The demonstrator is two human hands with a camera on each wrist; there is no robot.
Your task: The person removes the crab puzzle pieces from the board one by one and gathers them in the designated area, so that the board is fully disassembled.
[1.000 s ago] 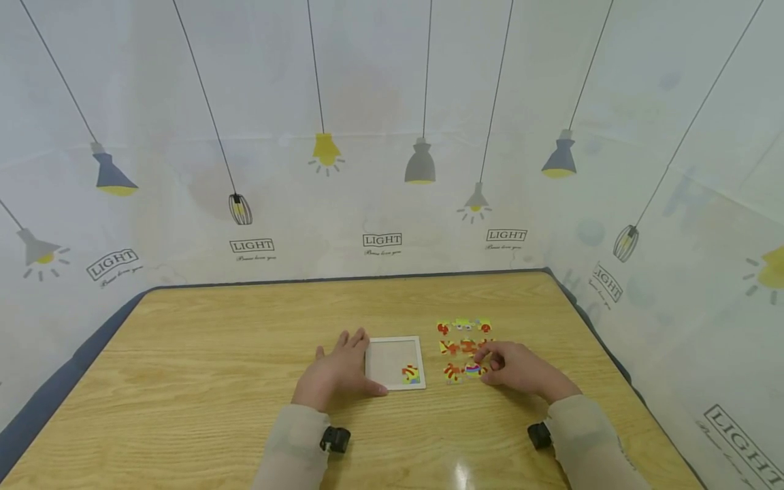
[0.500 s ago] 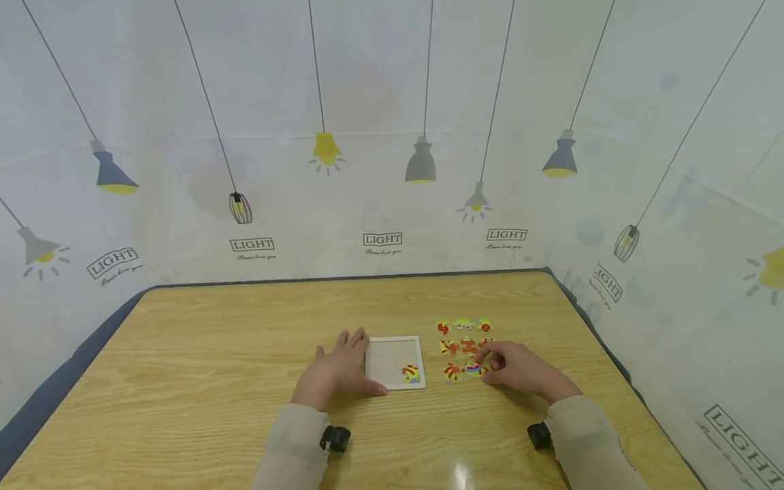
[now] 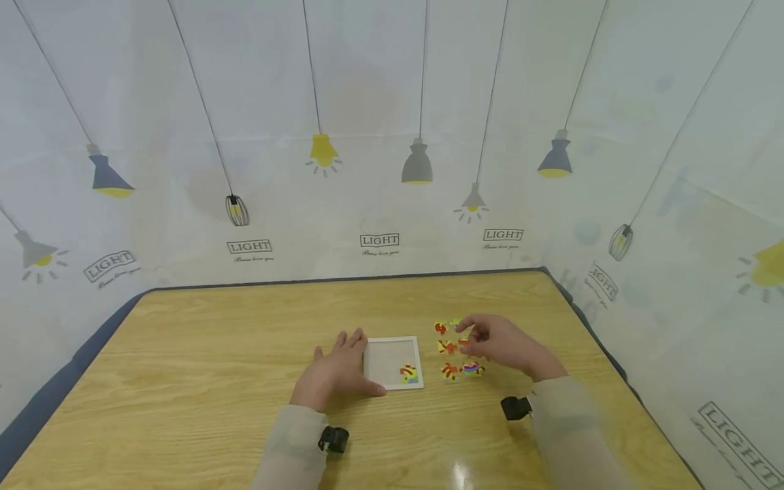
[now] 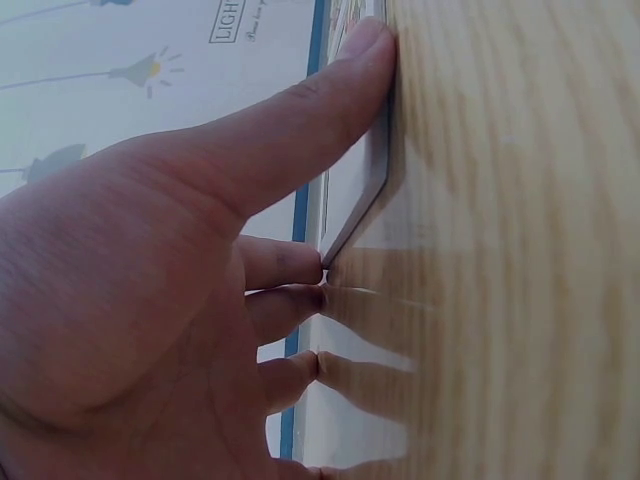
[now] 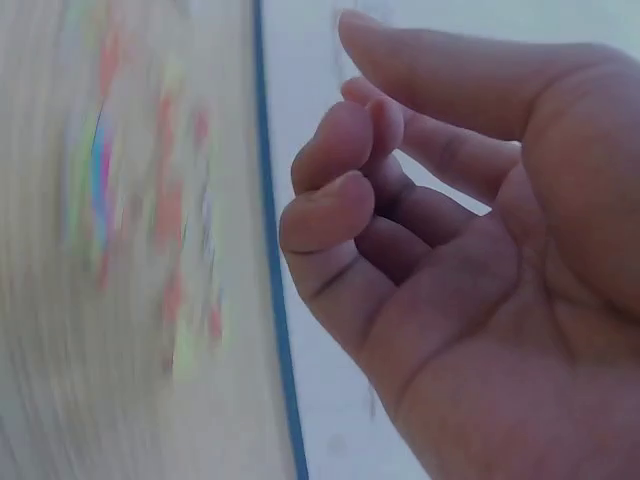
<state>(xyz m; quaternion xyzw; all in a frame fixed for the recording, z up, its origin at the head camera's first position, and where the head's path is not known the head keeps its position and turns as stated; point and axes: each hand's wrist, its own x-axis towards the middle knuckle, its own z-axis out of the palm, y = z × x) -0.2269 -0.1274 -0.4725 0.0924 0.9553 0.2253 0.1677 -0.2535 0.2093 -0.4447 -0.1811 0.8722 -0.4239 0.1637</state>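
My left hand (image 3: 333, 371) lies along the left side of a white square puzzle tray (image 3: 420, 364). Its thumb touches the front edge and its outstretched fingertips rest at the tray's far left side. One yellow-and-red jigsaw piece (image 3: 408, 373) sits in the tray's front right corner. Over the loose pieces hovers my right hand (image 3: 505, 346), fingers loosely curled and thumb apart from them; the right wrist view shows nothing between them. A rainbow-striped piece (image 3: 471, 369) and a red-and-yellow piece (image 3: 450, 371) form the near row. The right hand hides some pieces behind it.
A glossy wooden table (image 3: 233, 354) carries everything. More loose pieces lie in the middle row (image 3: 446, 347) and the far row (image 3: 440, 328). A wall sheet (image 3: 380, 184) printed with lamps stands behind the table's far edge.
My right hand has risen off the near row and moved away from me and slightly left, over the farther rows. The left hand and tray stay put. The head view has shifted slightly.
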